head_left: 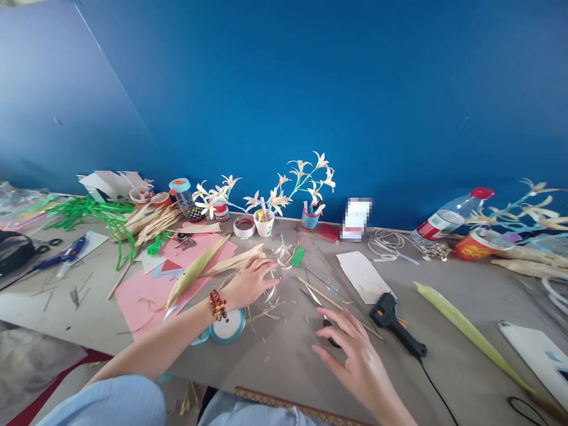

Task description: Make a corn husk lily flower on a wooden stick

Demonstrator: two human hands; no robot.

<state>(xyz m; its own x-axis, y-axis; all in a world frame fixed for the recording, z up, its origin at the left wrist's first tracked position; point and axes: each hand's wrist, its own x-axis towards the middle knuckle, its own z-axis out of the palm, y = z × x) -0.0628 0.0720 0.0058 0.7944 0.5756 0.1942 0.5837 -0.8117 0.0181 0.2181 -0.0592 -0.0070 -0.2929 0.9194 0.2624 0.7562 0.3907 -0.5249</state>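
My left hand (251,279), with a red bead bracelet at its wrist, reaches over the table with its fingers stretched out. Beside it lie a pale dried corn husk (233,262) and, just past the fingertips, a small white husk flower (283,253). Thin cut scraps (268,310) are scattered below the hand. My right hand (350,343) hovers with fingers apart over a black-handled tool (331,334), partly hidden by the fingers. A thin wooden stick (322,296) runs close by. Left of my left wrist is a blue ribbon spool (228,326).
A black glue gun (390,319) with its cord lies at right, near a white card (361,275) and a long green husk (470,331). Flower stems stand in a white cup (264,226) and a blue cup (309,220) against the blue wall. Pink paper (146,296) spreads left.
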